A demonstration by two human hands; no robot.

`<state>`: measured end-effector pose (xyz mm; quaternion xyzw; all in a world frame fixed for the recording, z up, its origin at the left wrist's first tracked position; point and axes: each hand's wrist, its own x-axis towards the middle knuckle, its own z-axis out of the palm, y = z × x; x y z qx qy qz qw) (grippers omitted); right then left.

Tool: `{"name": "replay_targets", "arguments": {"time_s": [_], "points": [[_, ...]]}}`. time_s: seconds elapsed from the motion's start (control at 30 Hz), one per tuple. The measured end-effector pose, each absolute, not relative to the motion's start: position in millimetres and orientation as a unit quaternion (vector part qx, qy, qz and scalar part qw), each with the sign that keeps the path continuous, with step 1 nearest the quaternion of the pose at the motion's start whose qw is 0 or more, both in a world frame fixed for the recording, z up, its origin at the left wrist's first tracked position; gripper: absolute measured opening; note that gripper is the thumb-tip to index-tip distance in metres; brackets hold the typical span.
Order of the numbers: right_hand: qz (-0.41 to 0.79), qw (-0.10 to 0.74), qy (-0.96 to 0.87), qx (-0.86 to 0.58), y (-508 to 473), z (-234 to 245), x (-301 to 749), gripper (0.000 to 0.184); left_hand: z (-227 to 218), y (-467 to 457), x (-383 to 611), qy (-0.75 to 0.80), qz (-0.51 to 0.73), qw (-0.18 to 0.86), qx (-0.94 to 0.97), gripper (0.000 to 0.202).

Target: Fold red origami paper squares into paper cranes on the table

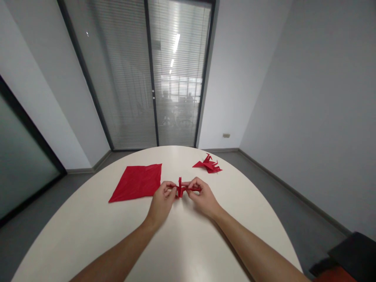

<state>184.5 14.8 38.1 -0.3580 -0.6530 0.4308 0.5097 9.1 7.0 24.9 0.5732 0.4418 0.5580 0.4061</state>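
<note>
The left hand [162, 199] and right hand [205, 198] pinched opposite sides of a partly folded red origami piece [180, 188] between their fingertips, over the middle of the round white worktop [182, 246]. Beside the left hand lay a creased red paper sheet [136, 182]; beyond the right, red origami cranes [209, 166].
</note>
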Motion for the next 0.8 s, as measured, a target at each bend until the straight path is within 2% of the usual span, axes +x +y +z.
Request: {"name": "replay_targets", "arguments": {"time_s": [0.07, 0.17, 0.2, 0.47, 0.63, 0.8], "points": [[0.442, 0.492, -0.661, -0.354, 14.5, 40.0, 184.1, 0.024, 27.0, 6.1, 7.6, 0.455, 0.558, 0.367, 0.589, 0.019], [0.459, 0.462, -0.673, -0.350, 16.1, 41.8, 184.9, 0.049, 29.7, 7.1, 6.3, 0.477, 0.538, 0.313, 0.621, 0.015], [0.463, 0.456, -0.675, -0.349, 17.3, 42.2, 185.4, 0.051, 30.6, 8.0, 6.3, 0.483, 0.527, 0.296, 0.633, 0.014], [0.428, 0.473, -0.696, -0.330, 29.4, 42.6, 187.5, 0.033, 32.2, 21.7, 5.6, 0.514, 0.491, 0.220, 0.668, 0.009], [0.412, 0.472, -0.708, -0.327, 29.0, 40.5, 186.3, 0.048, 32.6, 19.0, 1.5, 0.516, 0.487, 0.208, 0.673, 0.011], [0.341, 0.457, -0.765, -0.300, 22.7, 47.4, 182.5, 0.038, 34.5, 9.9, -5.5, 0.513, 0.504, 0.218, 0.660, 0.012]]}}
